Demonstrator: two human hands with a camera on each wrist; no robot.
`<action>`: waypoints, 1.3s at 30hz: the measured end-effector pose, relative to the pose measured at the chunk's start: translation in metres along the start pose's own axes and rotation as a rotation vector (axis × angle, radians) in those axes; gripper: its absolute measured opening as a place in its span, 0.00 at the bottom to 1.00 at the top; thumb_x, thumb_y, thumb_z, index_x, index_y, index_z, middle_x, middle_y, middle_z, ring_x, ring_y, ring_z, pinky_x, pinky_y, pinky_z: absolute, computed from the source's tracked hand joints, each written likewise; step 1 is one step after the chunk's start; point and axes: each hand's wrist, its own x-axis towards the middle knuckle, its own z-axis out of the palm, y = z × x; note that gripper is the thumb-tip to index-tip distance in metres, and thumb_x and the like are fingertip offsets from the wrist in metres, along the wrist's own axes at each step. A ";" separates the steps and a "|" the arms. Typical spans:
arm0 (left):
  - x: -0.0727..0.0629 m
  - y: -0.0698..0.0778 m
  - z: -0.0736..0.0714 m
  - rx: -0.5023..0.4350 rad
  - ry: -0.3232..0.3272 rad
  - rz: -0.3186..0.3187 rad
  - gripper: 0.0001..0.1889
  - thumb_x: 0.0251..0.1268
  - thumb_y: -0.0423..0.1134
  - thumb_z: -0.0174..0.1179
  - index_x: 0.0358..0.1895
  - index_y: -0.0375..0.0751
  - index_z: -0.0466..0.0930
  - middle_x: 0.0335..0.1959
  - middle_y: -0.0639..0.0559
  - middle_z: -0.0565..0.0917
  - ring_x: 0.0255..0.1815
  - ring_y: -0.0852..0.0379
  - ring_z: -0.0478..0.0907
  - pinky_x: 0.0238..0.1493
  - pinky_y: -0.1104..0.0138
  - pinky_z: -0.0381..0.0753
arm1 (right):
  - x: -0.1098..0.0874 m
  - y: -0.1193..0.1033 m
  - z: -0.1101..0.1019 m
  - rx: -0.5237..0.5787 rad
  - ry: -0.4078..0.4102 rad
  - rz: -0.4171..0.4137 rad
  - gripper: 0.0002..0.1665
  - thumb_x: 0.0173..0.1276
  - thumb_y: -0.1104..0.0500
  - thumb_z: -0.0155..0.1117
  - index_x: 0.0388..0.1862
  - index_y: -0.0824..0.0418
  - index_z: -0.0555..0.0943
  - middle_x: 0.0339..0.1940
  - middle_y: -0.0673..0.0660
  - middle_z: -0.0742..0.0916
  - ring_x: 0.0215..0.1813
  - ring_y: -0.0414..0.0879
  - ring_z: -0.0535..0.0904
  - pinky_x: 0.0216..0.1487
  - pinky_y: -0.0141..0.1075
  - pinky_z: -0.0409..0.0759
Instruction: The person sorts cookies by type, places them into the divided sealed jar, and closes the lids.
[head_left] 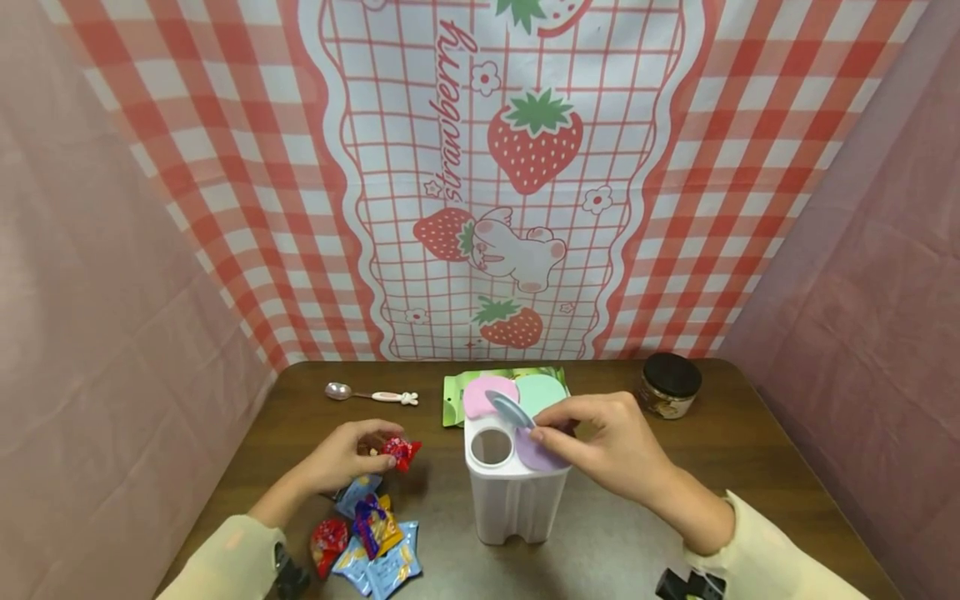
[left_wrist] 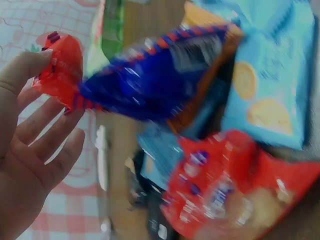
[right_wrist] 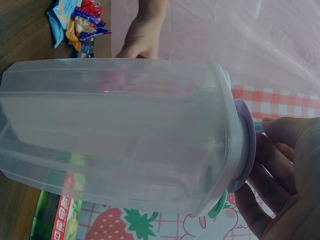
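Note:
In the head view my left hand [head_left: 341, 458] pinches a red-wrapped candy [head_left: 401, 452] between thumb and fingers, above the table left of a tall white container [head_left: 517, 508]. My right hand [head_left: 618, 442] pinches a tilted blue-grey lid [head_left: 510, 409] over the container's top. One round opening [head_left: 492, 447] there is uncovered; the pink lid [head_left: 489, 393], mint lid [head_left: 542, 393] and purple lid [head_left: 538, 450] lie in place. Seen from the right wrist, the container [right_wrist: 120, 130] is translucent. Below my left hand lie a red packet [head_left: 328, 542], blue packets [head_left: 395, 571] and a purple-and-yellow packet [head_left: 378, 525].
A spoon [head_left: 375, 396] with a white rabbit handle lies at the back left. Behind the container is a green bag [head_left: 453, 400], partly hidden. A jar with a black lid [head_left: 670, 385] stands at the back right. Cloth hangs around three sides of the table.

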 end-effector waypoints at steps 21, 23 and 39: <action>0.010 0.102 -0.010 -0.123 0.167 0.174 0.16 0.68 0.36 0.68 0.58 0.49 0.85 0.52 0.54 0.85 0.47 0.57 0.85 0.46 0.64 0.86 | -0.001 0.000 0.001 0.009 0.007 0.008 0.09 0.59 0.64 0.79 0.35 0.51 0.91 0.31 0.41 0.90 0.30 0.32 0.84 0.30 0.27 0.82; 0.009 0.111 -0.012 -0.145 0.176 0.188 0.16 0.67 0.35 0.69 0.57 0.50 0.85 0.51 0.54 0.85 0.46 0.55 0.85 0.46 0.63 0.86 | -0.001 0.000 0.001 0.009 0.009 0.006 0.08 0.59 0.64 0.79 0.35 0.51 0.91 0.31 0.41 0.90 0.30 0.32 0.84 0.30 0.28 0.82; 0.022 0.162 -0.004 -0.234 0.129 0.300 0.13 0.65 0.32 0.70 0.52 0.44 0.88 0.43 0.51 0.88 0.39 0.57 0.86 0.38 0.63 0.87 | -0.003 0.002 0.003 0.018 0.008 0.018 0.08 0.60 0.63 0.79 0.35 0.51 0.91 0.32 0.41 0.91 0.31 0.33 0.85 0.31 0.27 0.82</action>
